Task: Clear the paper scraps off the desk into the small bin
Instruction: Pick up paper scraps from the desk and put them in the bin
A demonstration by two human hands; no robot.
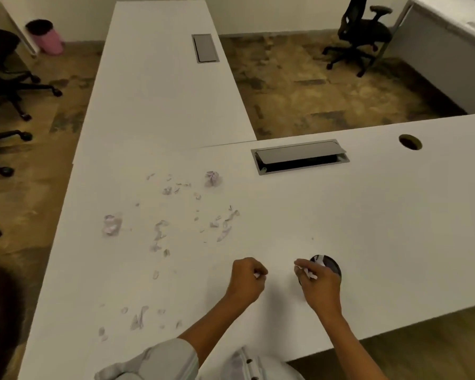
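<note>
Several pale paper scraps (159,231) lie scattered over the left half of the white desk (368,215), with crumpled balls at the far middle (212,178) and at the left (111,224). A small dark round bin (330,265) stands on the desk near the front, white paper showing inside it. My right hand (316,283) is over the bin's left rim, closed on white scraps. My left hand (247,278) hovers just left of it, fist closed on a small white scrap.
A grey cable hatch (299,156) stands half open at the desk's back edge, with a round cable hole (410,142) to its right. A second desk (159,78) extends away. Office chairs (362,34) and a pink bin (45,37) stand on the floor.
</note>
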